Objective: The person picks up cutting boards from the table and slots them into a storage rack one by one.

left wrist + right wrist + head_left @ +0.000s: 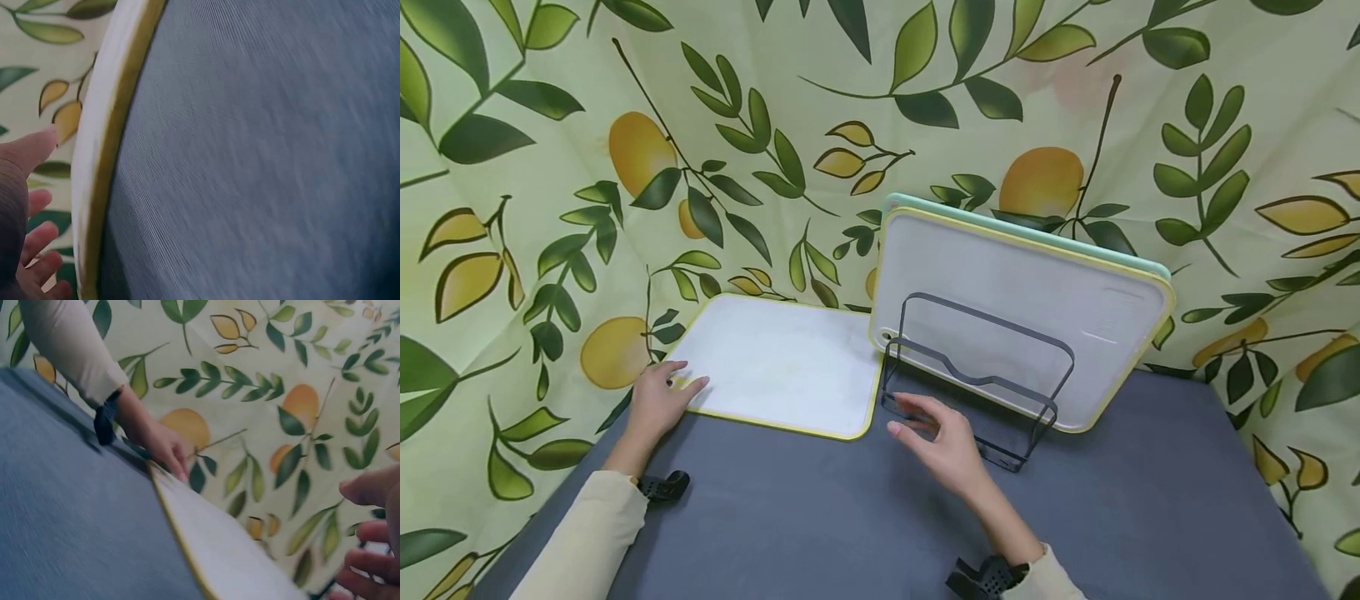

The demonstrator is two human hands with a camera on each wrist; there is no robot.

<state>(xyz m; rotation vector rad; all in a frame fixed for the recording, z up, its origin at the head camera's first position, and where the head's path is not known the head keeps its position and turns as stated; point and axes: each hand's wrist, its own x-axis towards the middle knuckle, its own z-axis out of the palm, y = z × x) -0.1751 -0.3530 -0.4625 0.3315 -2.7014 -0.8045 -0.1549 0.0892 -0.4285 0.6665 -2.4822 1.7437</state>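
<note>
A white cutting board (790,358) with a yellow edge lies on the dark blue tabletop. My left hand (658,400) is at its near left corner, by the small hanging hole, thumb and fingers spread apart. In the left wrist view, the thumb (34,150) and fingertips are beside the board's edge (112,144). My right hand (943,442) hovers in front of a black wire rack (988,379), its fingers loosely bent around nothing. Upright in the rack stands another white, yellow-edged cutting board (1000,275), with a mint green board (1037,236) behind it, mostly hidden.
A cloth printed with leaves and yellow fruit (775,100) hangs behind and on both sides of the table. The dark blue tabletop (790,508) extends in front of the flat board and the rack. Black wrist cameras (664,487) are strapped to both wrists.
</note>
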